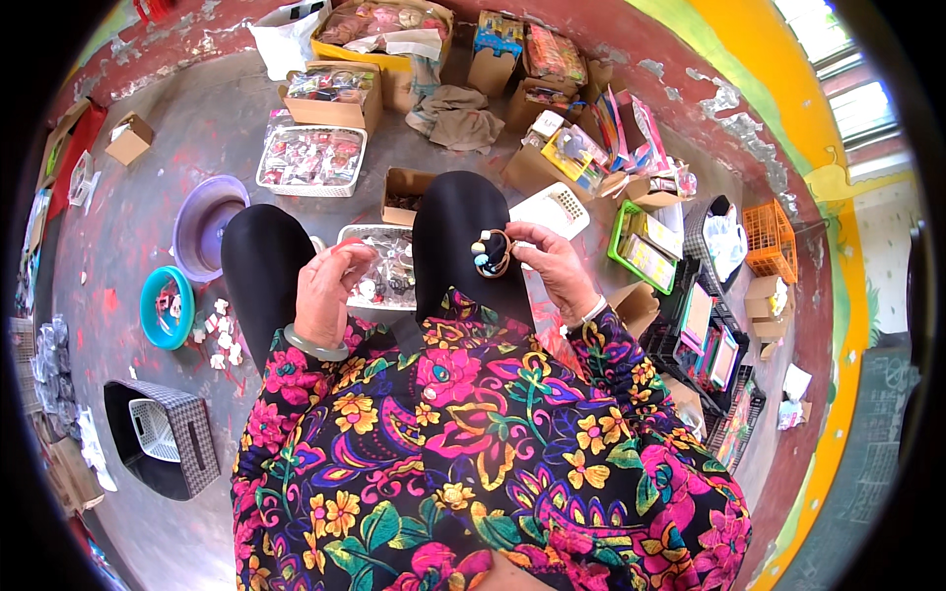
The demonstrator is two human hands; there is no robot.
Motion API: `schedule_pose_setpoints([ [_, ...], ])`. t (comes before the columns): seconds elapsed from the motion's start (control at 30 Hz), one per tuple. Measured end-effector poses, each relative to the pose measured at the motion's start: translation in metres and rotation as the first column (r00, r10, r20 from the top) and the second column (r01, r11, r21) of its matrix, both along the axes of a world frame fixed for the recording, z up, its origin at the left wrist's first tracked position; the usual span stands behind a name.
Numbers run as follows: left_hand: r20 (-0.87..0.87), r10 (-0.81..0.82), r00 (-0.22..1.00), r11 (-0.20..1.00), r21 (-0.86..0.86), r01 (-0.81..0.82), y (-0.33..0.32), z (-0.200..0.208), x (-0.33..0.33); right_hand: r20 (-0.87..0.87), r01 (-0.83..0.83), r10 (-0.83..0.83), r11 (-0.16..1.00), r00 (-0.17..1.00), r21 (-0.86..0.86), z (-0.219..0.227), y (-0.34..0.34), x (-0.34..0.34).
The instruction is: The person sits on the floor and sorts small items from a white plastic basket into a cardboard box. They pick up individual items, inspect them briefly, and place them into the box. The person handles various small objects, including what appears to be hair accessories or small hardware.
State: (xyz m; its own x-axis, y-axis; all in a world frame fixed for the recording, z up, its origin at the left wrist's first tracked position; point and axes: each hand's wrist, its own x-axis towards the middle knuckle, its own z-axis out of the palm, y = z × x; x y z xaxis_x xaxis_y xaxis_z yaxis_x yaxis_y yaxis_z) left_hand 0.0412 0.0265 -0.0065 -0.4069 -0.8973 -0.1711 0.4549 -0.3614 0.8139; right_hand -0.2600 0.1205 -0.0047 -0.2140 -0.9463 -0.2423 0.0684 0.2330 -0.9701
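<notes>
My right hand [560, 271] pinches a loop of thin brown cord [507, 258] strung with pale and light-blue beads, which looks like a beaded bracelet or hair tie. It hangs over my right knee, dark against the black trousers. My left hand [333, 295] is above my other thigh, at the left edge of a white basket [347, 232]. Its fingers are loosely bent, with nothing visible between them. Small packed items [394, 266] fill that basket between my legs. A green bangle circles my left wrist; a pale band circles the right one.
A small cardboard box [402, 185] sits beyond the basket, and a white tray [307, 129] of packets farther off. At left are a purple basin [187, 229], a turquoise basin [148, 313] and scattered white pieces [225, 340]. Boxes and black crates [680, 320] line the right.
</notes>
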Motion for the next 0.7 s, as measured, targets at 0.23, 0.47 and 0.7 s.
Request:
schedule_pose_setpoints([
  [0.23, 0.022, -0.001, 1.000, 1.000, -0.002, 0.001, 0.000, 0.000, 0.000, -0.652, 0.039, -0.072, 0.997, 0.755, -0.065, 0.012, 0.000, 0.011],
  [0.47, 0.040, -0.009, 0.999, 1.000, -0.007, 0.010, 0.002, -0.001, 0.000, -0.916, -0.293, -0.116, 0.925, 0.385, -0.241, 0.034, -0.018, 0.048],
  [0.7, -0.002, 0.008, 1.000, 1.000, -0.004, -0.008, 0.003, 0.003, -0.001, -0.396, -0.028, 0.033, 0.999, 0.918, 0.018, 0.001, -0.022, 0.024],
])
